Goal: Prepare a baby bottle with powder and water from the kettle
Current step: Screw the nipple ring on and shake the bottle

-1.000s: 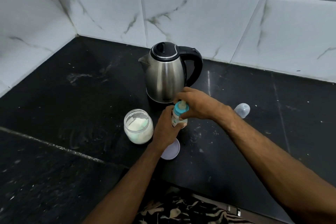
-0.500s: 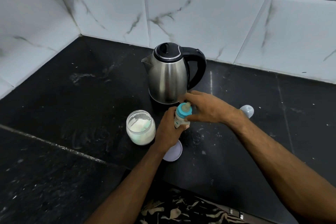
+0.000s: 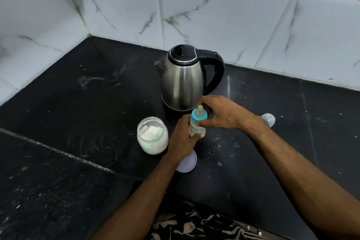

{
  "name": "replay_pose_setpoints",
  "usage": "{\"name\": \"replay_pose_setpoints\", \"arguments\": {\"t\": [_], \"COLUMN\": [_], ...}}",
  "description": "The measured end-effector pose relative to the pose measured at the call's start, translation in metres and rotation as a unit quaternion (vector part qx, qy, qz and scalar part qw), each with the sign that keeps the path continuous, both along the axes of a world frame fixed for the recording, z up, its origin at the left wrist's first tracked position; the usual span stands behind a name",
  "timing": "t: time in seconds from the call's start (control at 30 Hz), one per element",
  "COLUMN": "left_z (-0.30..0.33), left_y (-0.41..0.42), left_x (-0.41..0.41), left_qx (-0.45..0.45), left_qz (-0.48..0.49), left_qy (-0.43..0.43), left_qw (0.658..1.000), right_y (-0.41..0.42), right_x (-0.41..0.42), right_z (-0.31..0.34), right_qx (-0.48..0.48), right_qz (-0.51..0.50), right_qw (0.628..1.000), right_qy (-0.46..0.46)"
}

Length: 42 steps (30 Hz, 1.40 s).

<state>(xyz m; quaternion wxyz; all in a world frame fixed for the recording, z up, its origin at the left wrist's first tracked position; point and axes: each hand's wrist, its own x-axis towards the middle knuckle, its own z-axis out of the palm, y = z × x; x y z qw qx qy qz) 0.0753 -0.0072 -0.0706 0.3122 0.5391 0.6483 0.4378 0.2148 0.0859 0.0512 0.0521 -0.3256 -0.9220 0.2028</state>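
Countertop (image 3: 78, 122): bottle (image 3: 195, 127) within both hands' grip.

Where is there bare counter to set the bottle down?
Bare stretches lie left of the powder jar toward the corner, and between the right hand and the clear cap. It is crowded between the kettle, jar and lid.
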Motion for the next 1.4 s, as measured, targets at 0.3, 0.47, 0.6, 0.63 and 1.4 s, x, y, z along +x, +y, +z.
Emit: {"name": "replay_pose_setpoints", "arguments": {"t": [0.3, 0.47, 0.6, 0.63, 1.4], "left_z": [0.0, 0.0, 0.0, 0.0, 0.002], "left_y": [0.001, 0.001, 0.0, -0.001, -0.002], "left_x": [-0.001, -0.002, -0.002, -0.002, -0.002], "left_qx": [0.006, 0.008, 0.009, 0.008, 0.017], "left_qz": [-0.003, -0.006, -0.008, -0.007, -0.015], "left_qy": [0.003, 0.008, 0.008, 0.009, -0.001], "left_qw": [1.0, 1.0, 1.0, 1.0, 1.0], "right_y": [-0.002, -0.001, -0.001, 0.001, -0.001], "right_x": [0.004, 0.006, 0.005, 0.005, 0.007], "right_z": [-0.011, -0.016, -0.01, -0.005, -0.02], "right_qx": [-0.006, 0.031, 0.054, 0.06, 0.049], "right_qz": [-0.023, -0.014, -0.012, -0.019, -0.004], "right_qw": [1.0, 0.999, 0.997, 0.996, 0.997], "right_qy": [0.013, 0.004, 0.054, 0.068, 0.056]}}
